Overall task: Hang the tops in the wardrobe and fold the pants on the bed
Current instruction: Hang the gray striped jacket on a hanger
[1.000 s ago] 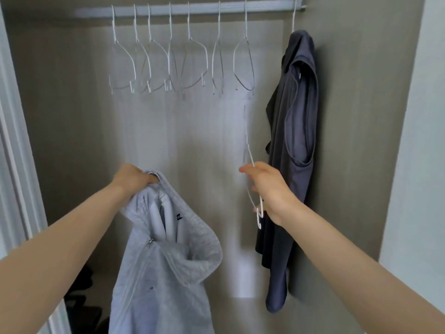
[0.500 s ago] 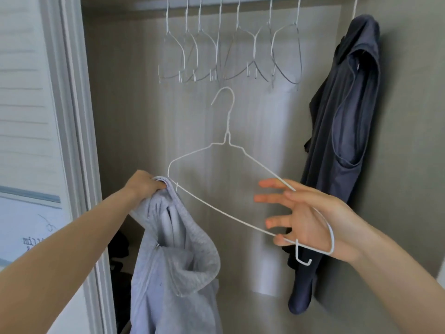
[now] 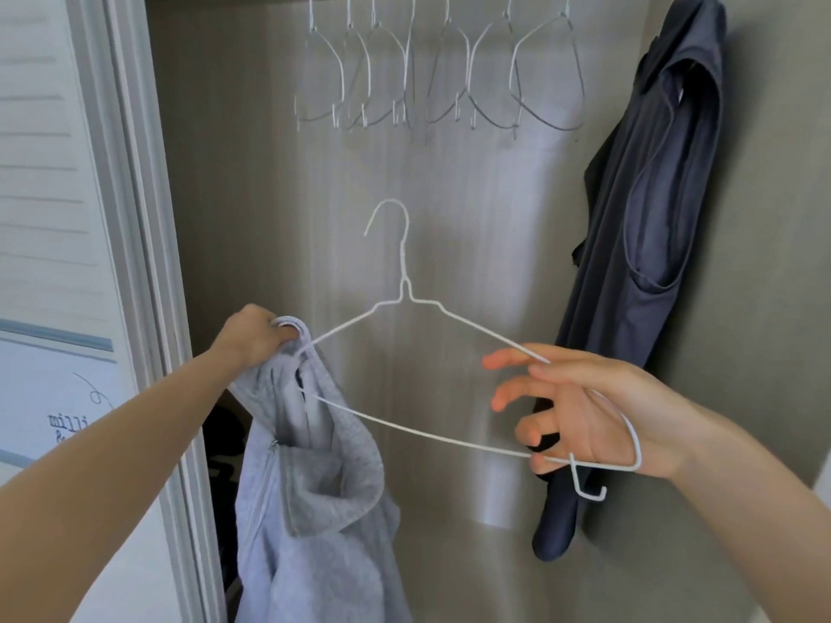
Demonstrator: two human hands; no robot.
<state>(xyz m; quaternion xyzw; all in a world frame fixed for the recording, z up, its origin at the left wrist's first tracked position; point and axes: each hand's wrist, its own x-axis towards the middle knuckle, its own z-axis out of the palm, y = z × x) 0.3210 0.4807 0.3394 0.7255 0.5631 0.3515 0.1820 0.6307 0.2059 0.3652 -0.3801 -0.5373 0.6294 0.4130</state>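
hanger tip at the hoodie's neck

the grey hoodie [image 3: 310,487] hangs at lower left of the frame, bunched at its collar in the left hand [image 3: 252,341], whose grip is clenched on the fabric. the white wire hanger [image 3: 407,299] lies across mid-frame, long axis running left to right, its left tip just at the neck opening. the right hand [image 3: 580,411] hooks the right end with loosely curled fingers. likely next: feeding that tip into the shoulder.

Thin white coated-wire hanger [image 3: 404,303]; soft, fleecy grey cloth hoodie [image 3: 314,501]; smooth matt dark-blue fabric top [image 3: 647,245] at right; matt wood-grain wardrobe back wall [image 3: 252,209].
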